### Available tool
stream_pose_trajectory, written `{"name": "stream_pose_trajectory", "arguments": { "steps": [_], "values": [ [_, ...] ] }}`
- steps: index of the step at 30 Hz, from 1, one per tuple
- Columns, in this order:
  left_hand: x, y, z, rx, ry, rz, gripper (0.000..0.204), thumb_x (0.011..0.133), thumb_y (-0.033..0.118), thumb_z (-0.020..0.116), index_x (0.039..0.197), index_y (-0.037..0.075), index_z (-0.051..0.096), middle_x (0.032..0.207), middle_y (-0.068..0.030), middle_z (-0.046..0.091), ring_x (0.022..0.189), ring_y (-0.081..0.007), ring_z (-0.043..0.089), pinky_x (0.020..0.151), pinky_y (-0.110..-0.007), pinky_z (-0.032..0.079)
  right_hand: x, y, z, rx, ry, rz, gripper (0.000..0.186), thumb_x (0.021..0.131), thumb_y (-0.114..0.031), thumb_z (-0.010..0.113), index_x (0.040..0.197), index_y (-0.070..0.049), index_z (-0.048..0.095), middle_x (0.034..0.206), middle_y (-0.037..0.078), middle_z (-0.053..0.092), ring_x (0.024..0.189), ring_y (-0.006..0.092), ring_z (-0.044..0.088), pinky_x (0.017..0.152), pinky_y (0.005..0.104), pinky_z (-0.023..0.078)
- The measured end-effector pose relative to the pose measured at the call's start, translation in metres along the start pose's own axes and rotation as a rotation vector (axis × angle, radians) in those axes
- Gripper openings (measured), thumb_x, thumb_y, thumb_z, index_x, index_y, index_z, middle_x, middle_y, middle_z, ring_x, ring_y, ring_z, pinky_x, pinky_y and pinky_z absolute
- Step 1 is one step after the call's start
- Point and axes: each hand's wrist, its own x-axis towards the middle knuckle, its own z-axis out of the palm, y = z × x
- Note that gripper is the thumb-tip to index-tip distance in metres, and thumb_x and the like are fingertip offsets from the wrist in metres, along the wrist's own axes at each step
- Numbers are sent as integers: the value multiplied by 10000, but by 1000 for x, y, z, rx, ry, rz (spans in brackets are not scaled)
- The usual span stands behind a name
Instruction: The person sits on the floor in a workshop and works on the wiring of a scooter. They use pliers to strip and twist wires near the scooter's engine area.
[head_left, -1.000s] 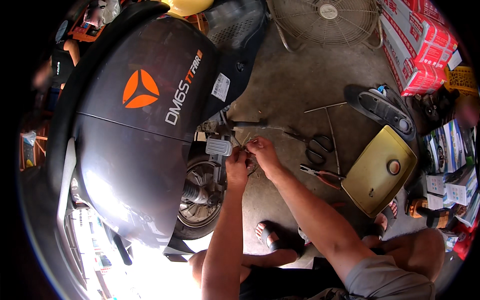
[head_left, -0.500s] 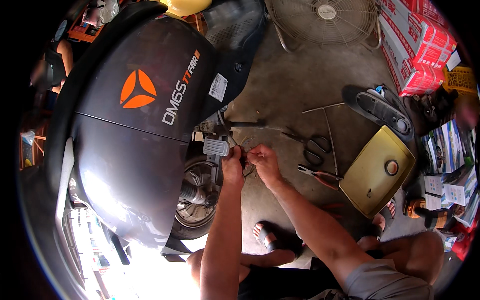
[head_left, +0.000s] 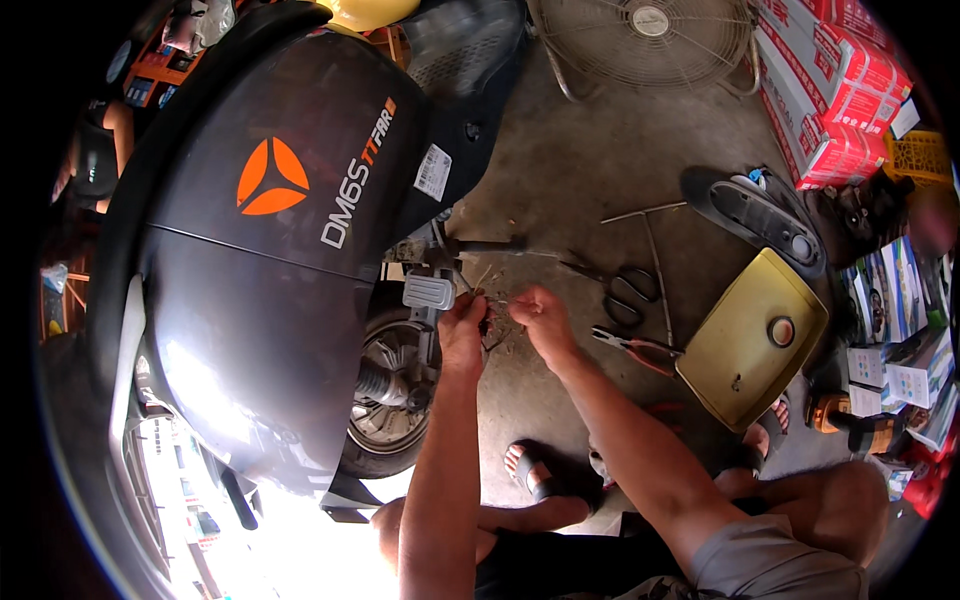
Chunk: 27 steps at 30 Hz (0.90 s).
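Observation:
Beside the grey foot pedal (head_left: 429,292) of a dark grey vehicle (head_left: 270,270), both my hands work close together above the floor. My left hand (head_left: 463,335) is closed around a small bunch of thin wires (head_left: 484,277), with strands poking out past the fingers. A short gap to its right, my right hand (head_left: 543,322) pinches what looks like a thin wire end between thumb and forefinger; the fingers hide most of it. Below the pedal shows the vehicle's wheel (head_left: 390,425) with a coil spring in front.
On the concrete to the right lie black scissors (head_left: 628,297), red-handled pliers (head_left: 640,350) and a T-shaped wrench (head_left: 652,262). A gold tray (head_left: 715,375) holds a roll of tape (head_left: 781,332). Farther off stand a floor fan (head_left: 640,60), red-and-white boxes (head_left: 835,110) and a grey plastic cover (head_left: 755,215).
My right hand has moved a little to the right, away from my left hand, widening the gap between them. The left hand stays nearly where it was beside the pedal.

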Motion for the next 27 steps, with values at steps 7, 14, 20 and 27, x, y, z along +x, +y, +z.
{"name": "stream_pose_trajectory", "arguments": {
  "steps": [7, 14, 20, 27],
  "values": [
    [-4, 0, -1, -66, 19, -5, 208, 885, 119, 580, 1039, -20, 587, 820, -43, 618, 691, -101, 566, 568, -221, 415, -37, 26, -22, 275, -103, 546, 137, 824, -182, 609, 763, -72, 556, 642, -13, 512, 604, 94, 495, 631, 270, 451],
    [-13, 9, 4, 116, 40, 38, 230, 889, 130, 575, 1074, -5, 559, 859, -59, 613, 746, -126, 580, 630, -243, 442, -59, 26, 10, 558, -260, 593, 148, 866, -246, 615, 834, -118, 548, 785, -26, 536, 687, 82, 510, 697, 292, 453],
    [-36, 7, 4, 733, 266, 430, 142, 816, 108, 603, 905, 0, 576, 874, -106, 599, 778, -221, 580, 659, -323, 453, -60, 27, 14, 588, -210, 505, 102, 875, -195, 601, 843, -115, 546, 792, -21, 541, 697, 87, 508, 720, 298, 449],
    [-64, 27, -2, 1247, -29, 701, 109, 722, 70, 640, 826, 59, 612, 825, -105, 561, 827, -302, 563, 730, -395, 464, -68, 27, 19, 696, -196, 481, 59, 884, -171, 574, 860, -122, 552, 817, -20, 568, 733, 93, 526, 749, 308, 452]
  ]
}}
